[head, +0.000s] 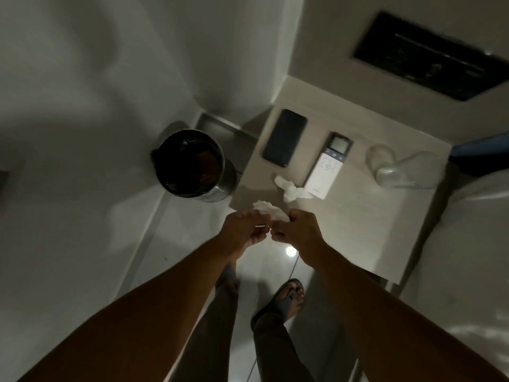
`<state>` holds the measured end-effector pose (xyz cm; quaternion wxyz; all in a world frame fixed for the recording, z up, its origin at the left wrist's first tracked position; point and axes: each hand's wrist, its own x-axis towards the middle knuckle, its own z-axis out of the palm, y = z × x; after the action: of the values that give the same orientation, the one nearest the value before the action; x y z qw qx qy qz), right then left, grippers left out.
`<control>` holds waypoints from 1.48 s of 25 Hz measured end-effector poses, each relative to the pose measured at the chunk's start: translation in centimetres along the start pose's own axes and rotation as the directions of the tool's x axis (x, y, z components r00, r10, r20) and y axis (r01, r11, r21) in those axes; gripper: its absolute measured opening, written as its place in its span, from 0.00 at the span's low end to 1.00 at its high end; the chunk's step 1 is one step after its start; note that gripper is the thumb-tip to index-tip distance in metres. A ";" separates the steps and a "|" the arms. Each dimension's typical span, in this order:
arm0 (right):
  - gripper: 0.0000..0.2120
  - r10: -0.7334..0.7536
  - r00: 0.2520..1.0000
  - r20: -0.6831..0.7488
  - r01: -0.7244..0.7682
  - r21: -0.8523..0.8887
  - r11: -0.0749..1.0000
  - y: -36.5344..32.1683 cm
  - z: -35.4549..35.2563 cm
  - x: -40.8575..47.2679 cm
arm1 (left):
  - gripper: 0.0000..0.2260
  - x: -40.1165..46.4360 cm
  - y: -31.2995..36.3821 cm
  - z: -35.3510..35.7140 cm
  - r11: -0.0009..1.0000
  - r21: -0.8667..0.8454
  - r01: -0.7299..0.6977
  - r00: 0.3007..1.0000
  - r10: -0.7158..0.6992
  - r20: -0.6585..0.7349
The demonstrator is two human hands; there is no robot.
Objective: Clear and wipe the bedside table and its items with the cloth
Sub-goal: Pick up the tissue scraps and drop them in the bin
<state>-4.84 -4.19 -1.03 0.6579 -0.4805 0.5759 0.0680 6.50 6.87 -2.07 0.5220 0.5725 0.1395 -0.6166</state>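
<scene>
Both my arms stretched forward, bare. My left hand (242, 230) and right hand (296, 230) meet fingertip to fingertip, fingers curled, pinching.

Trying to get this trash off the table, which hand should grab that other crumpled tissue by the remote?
Probably the right hand: it sits over the bedside table, nearest the loose tissue beside the remote. The left hand hangs off the edge, toward the bin.

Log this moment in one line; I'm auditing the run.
phase: clearing | left hand + right hand: gripping crumpled tissue | bedside table: phone, remote, second tissue
</scene>
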 end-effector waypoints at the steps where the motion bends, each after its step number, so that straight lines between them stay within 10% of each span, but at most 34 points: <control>1: 0.08 -0.007 1.000 0.019 0.006 0.019 1.000 -1.1 2.2 0.5 | 0.07 -0.2 1.2 -1.9 0.999 -0.039 -0.016 0.998 0.013 -0.068; 6: 0.05 0.015 1.000 0.013 -0.017 0.170 0.985 -6.2 14.7 5.1 | 0.11 0.9 7.9 -10.4 0.977 -0.173 -0.121 0.925 0.048 -0.377; 11: 0.17 0.021 0.995 0.097 -0.030 0.093 0.995 -8.1 18.7 9.3 | 0.16 3.3 11.0 -13.3 0.990 -0.079 -0.119 0.924 0.081 -0.373; 18: 0.06 -0.118 0.937 -0.329 0.132 0.023 0.991 -4.4 8.2 3.6 | 0.05 2.8 8.8 -5.9 0.985 0.170 -0.034 0.963 0.078 -0.260; 20: 0.06 -0.071 0.868 -0.492 0.142 0.109 0.984 -3.3 4.3 2.4 | 0.09 2.9 7.4 -2.7 0.882 0.466 -0.077 0.972 0.171 -0.163; 23: 0.10 0.059 0.801 -0.596 0.130 0.270 0.954 -2.0 -0.4 1.3 | 0.20 3.7 5.6 2.1 0.358 0.909 -0.212 0.917 0.395 0.059; 26: 0.15 -0.135 0.856 -0.499 0.114 -0.071 0.991 -0.6 -1.4 1.3 | 0.24 5.3 4.8 5.2 0.030 0.931 -0.365 0.811 0.501 0.302; 30: 0.14 -0.296 0.886 -0.358 0.172 -0.339 0.925 -1.1 -0.7 2.6 | 0.15 8.1 3.9 5.5 -0.111 0.953 -0.282 0.875 0.377 0.303; 37: 0.07 -0.274 0.915 -0.295 0.150 -0.381 0.912 -2.2 1.8 4.1 | 0.08 5.5 5.9 1.7 0.039 0.894 -0.445 0.807 0.451 0.382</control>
<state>-0.83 -6.04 -3.43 0.4549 -0.6548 0.6034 0.0119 11.44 0.43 -3.74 0.2130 0.7808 -0.4582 -0.3674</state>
